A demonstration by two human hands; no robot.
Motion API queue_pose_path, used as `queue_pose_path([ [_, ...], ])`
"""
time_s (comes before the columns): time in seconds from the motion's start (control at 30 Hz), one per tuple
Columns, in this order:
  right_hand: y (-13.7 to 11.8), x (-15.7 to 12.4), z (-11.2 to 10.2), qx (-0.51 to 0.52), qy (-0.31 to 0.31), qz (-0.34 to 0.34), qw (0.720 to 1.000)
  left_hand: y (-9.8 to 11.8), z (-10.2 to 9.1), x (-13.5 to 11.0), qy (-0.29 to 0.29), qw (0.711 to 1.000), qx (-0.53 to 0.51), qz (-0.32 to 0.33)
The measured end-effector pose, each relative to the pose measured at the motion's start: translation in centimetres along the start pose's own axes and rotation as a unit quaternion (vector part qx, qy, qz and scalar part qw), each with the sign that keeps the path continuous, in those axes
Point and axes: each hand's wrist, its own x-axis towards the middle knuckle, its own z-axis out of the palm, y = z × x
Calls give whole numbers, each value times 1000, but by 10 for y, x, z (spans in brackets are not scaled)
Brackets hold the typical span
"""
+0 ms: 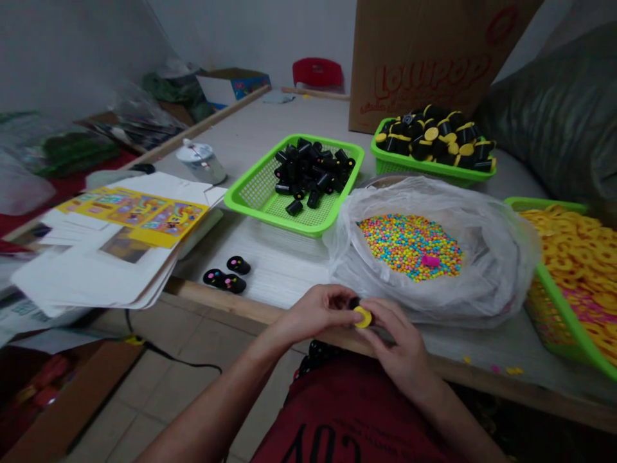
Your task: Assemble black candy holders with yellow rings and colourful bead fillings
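My left hand and my right hand meet at the table's front edge, both with fingers closed around one small black tube topped by a yellow cap. My right thumb and fingers press on the cap. Just beyond them lies a clear plastic bag full of small multicoloured candy beads with a pink scoop in it. Three filled black tubes lie on the table to the left.
A green basket holds several empty black tubes; another behind holds capped ones. A green tray of yellow rings sits at right. Flat printed cartons are stacked left, a brown cardboard box stands at the back.
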Motion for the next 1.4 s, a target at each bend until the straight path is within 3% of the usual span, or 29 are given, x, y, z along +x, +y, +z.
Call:
queue_pose_path([
  [0.1,0,1,3,154,60,139,976,-3,13,-2,54,989,-137,17],
  [0.17,2,1,3,195,75,164,964,-9,21,-3,62,977,-201,32],
  [0.3,6,2,-5,122,70,120,983,-14,25,-6,44,978,-192,62],
  [0.47,3,0,-15,29,24,90,995,-6,16,-6,44,988,20,144],
  [0.63,6,-3,-13,-33,7,61,998,-8,12,0,12,980,129,150],
  [0.77,13,-5,-11,-55,5,62,997,-16,15,3,-11,988,98,117],
  [0.9,12,-2,-8,-59,0,62,996,-20,17,3,-6,996,-18,91],
  [1.1,2,4,-6,-61,82,34,994,-24,23,2,27,964,-238,112],
  [1.23,-9,3,-16,-117,57,0,991,-19,25,-1,-18,964,-225,138],
  [1.4,-17,1,-26,-176,32,-47,983,-10,24,-4,2,984,-114,137],
])
